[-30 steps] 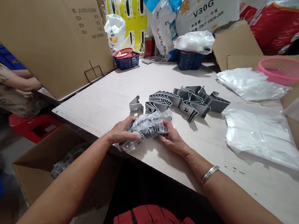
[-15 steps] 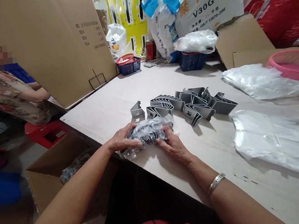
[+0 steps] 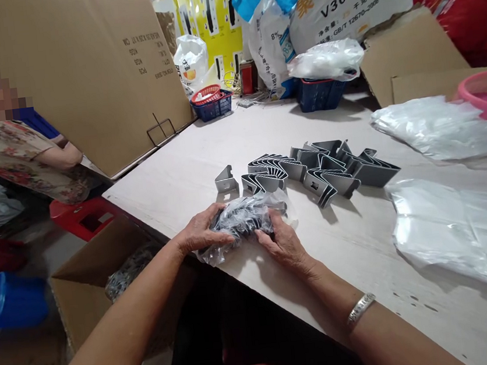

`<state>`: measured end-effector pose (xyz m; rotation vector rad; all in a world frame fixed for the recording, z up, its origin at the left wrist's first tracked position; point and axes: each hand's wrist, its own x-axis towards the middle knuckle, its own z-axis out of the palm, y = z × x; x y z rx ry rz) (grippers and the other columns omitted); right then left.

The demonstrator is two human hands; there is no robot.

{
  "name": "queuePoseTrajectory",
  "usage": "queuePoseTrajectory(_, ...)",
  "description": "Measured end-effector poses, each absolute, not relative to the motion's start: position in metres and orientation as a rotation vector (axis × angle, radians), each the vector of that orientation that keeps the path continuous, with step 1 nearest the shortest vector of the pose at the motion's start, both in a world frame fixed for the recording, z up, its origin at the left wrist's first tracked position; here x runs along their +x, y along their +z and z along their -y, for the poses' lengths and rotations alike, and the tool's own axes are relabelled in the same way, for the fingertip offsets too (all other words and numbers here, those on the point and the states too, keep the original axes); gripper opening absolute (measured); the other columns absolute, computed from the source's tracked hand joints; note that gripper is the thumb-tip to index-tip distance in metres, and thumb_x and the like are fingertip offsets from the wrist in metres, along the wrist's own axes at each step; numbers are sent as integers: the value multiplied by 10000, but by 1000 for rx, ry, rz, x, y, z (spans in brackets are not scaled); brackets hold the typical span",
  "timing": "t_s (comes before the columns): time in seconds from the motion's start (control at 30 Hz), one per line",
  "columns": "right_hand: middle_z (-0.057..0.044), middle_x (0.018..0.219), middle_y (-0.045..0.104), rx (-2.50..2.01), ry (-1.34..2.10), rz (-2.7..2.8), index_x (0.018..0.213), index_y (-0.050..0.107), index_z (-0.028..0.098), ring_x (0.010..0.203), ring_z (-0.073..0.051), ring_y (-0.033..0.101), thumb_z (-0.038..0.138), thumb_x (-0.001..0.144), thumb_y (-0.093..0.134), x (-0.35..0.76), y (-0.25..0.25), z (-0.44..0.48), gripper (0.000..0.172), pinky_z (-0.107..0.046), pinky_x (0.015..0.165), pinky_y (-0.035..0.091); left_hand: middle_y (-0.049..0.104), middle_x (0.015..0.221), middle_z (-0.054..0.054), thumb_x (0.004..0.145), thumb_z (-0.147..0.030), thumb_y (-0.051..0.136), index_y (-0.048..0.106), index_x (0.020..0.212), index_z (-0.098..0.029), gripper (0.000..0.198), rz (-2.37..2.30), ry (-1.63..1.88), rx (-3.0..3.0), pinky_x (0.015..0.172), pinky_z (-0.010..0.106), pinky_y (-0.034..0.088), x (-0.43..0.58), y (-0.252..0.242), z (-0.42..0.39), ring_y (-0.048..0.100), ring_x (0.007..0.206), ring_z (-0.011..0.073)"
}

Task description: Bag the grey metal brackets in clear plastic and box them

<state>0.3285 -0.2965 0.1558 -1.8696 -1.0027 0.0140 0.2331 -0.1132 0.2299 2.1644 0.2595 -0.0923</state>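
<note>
Both my hands are at the table's near edge. My left hand (image 3: 203, 231) and my right hand (image 3: 280, 240) grip a clear plastic bag (image 3: 241, 221) from either side. Dark metal pieces show through the bag's crumpled film. Just beyond my hands, a heap of grey angled metal clips (image 3: 325, 170) lies on the pale table (image 3: 355, 240). One separate clip (image 3: 226, 180) stands at the heap's left end, close to the bag. A silver bangle (image 3: 361, 309) circles my right wrist.
Stacks of clear plastic bags (image 3: 451, 229) lie to the right on the table. An open cardboard box (image 3: 101, 286) holding bagged parts sits on the floor at left. A co-worker (image 3: 16, 158) sits beyond an upright cardboard panel (image 3: 65, 80). Blue crates (image 3: 319, 93) and large sacks (image 3: 348, 0) line the back.
The view has swung slightly left, so the table and clips sit further right in the picture. My hands remain on the bag, with only small shifts in their grip.
</note>
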Motion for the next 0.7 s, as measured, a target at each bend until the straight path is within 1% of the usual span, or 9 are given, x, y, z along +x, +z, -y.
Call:
queuePoseTrajectory(0.2,-106,883,619,-1897,-99,964,1137,406,142,753,-224,596,430,752,495,327,150,292,488,-359,664,491,567,1064,53,585,-338,699,423,1157,-166,658,-246,-108,2148,880,368,381,233,232,114,505,1014,248)
queuePoseTrajectory(0.37,-104,889,625,-1884,-63,985,1139,415,144,748,-218,601,416,783,473,328,147,292,452,-343,647,495,555,1082,52,585,-335,699,416,1176,-169,676,-253,-113,2182,888,368,378,233,231,113,492,1031,254)
queuePoseTrajectory(0.5,-100,891,630,-1885,-41,956,1142,413,144,750,-215,603,403,775,492,327,149,292,456,-346,658,498,526,1138,71,582,-349,704,391,1209,-178,722,-265,-150,2165,921,395,352,232,235,113,459,1085,277)
queuePoseTrajectory(0.6,-114,920,630,-1873,-50,955,1154,403,137,770,-225,607,414,770,498,325,149,291,482,-371,687,499,421,1263,109,619,-387,669,288,1285,-191,792,-288,-163,2065,962,417,314,229,237,112,388,1171,294)
queuePoseTrajectory(0.7,-142,963,622,-1872,-82,947,1183,382,125,830,-259,608,482,740,525,324,148,291,587,-415,731,490,266,1373,122,657,-420,607,195,1318,-225,803,-319,-61,1882,960,450,317,227,234,109,339,1210,307)
